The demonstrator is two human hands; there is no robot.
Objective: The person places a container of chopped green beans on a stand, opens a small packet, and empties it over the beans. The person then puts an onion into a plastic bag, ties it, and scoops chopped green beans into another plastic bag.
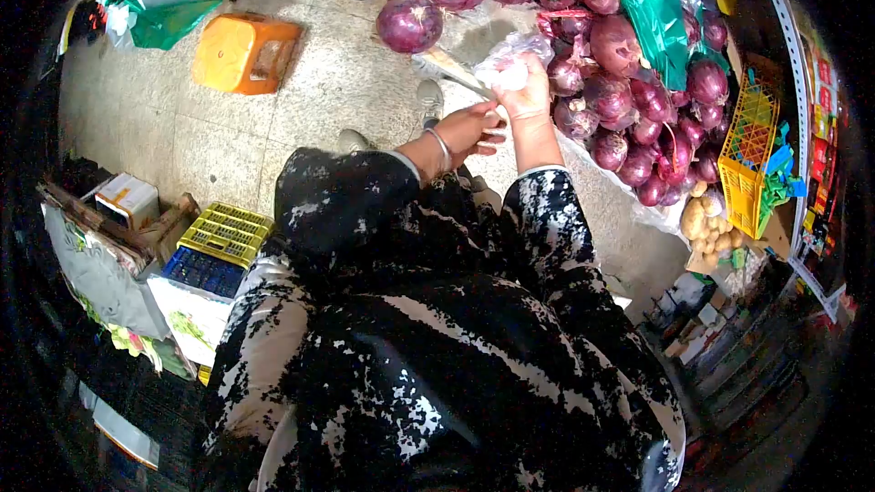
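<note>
My right hand (526,91) is closed around a crumpled, whitish clear plastic bag (518,47); a bright white patch shows at the fingers. A long, narrow pale strip (451,69) with a dark edge runs from that hand to the upper left; its kind is unclear. My left hand (465,132), with a bangle at the wrist, is just below and left of the right one. Its fingers are apart, and their tips come close to the lower end of the strip. Right beside the hands lies a big heap of red onions (612,96), and one large onion (409,24) sits at its left end.
An orange plastic stool (244,53) stands on the tiled floor at upper left. Green plastic (658,14) covers some onions. Potatoes (708,223) and a yellow crate (749,159) are at right; another yellow crate (225,232) is at lower left.
</note>
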